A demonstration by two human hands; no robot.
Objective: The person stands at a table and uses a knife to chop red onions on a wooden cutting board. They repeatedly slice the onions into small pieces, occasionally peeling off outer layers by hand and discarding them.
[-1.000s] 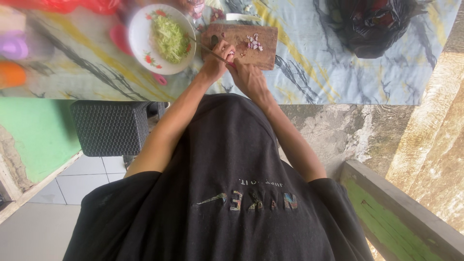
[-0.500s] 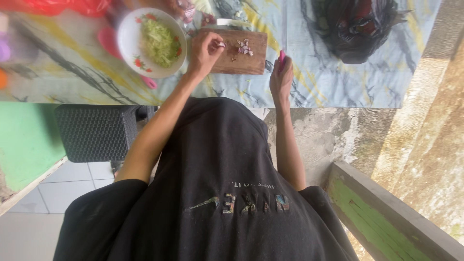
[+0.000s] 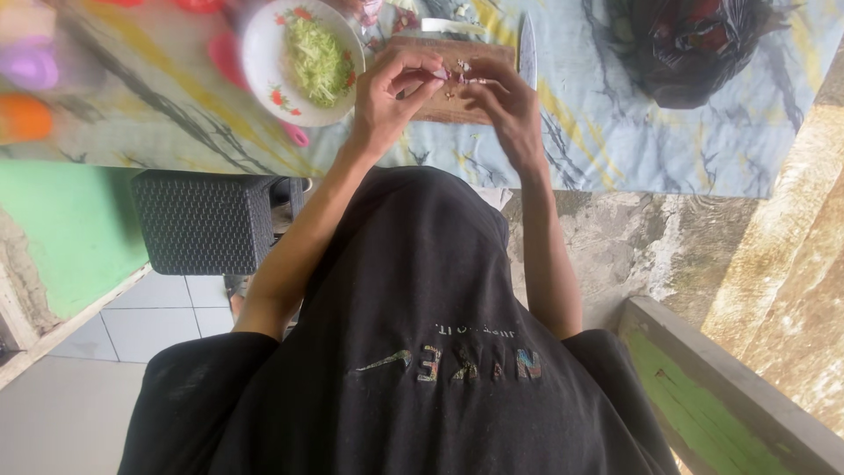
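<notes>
Hands meet over the wooden cutting board (image 3: 440, 101): left hand (image 3: 387, 92) and right hand (image 3: 501, 101) pinch small purple pieces (image 3: 459, 77), best kept low above it.

Black short-sleeved shirt (image 3: 413, 352), multicoloured chest lettering; arms bare.

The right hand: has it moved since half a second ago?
Yes. The right hand has come back from beside the wooden cutting board to over it, meeting the left hand.
</notes>
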